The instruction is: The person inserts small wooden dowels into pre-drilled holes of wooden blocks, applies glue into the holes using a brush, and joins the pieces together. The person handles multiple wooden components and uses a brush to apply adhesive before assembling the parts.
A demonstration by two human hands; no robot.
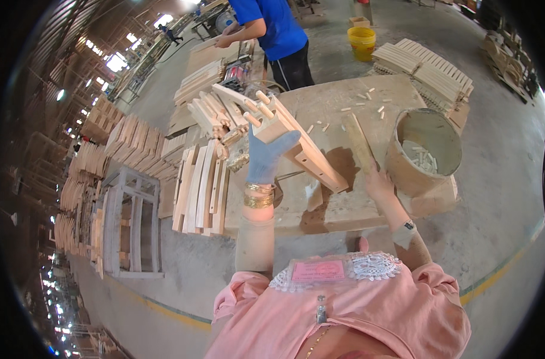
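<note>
My left hand, in a blue-grey glove, is wrapped round a few wooden rails held tilted above the workbench. Several wooden dowels stick out of the rails' upper ends, and holes show along the side. Bare, my right hand is closed on the near end of a flat wooden stick, beside a large dusty bucket. White dowels lie inside this bucket. More loose dowels are scattered on the far part of the bench.
Stacked wooden rails stand at the bench's left, with more piles beyond. Further left is a grey wooden frame. A co-worker in a blue shirt works across the bench. Slatted wood stacks and a yellow bucket are far right.
</note>
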